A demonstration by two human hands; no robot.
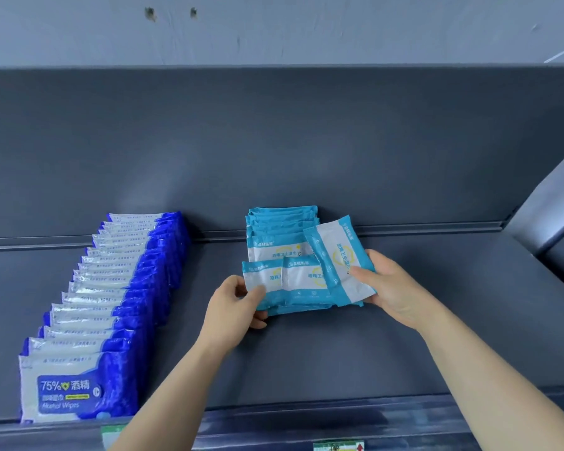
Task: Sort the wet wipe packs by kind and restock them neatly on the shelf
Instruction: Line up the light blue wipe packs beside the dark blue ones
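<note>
A long row of dark blue and white alcohol wipe packs [105,304] stands upright on the left of the grey shelf [339,359], running from the back to the front edge. In the middle a shorter row of light blue and white wipe packs [282,229] leans against the back panel. My left hand [238,304] grips the left end of a small bunch of light blue packs [302,278] in front of that row. My right hand [388,288] holds a tilted light blue pack [342,258] at the bunch's right end.
The shelf's dark back panel [274,141] rises behind the rows, with a side wall [547,206] at the right. A clear front rail [339,418] with price tags [337,445] runs along the near edge. Bare shelf lies between the two rows and right of my hands.
</note>
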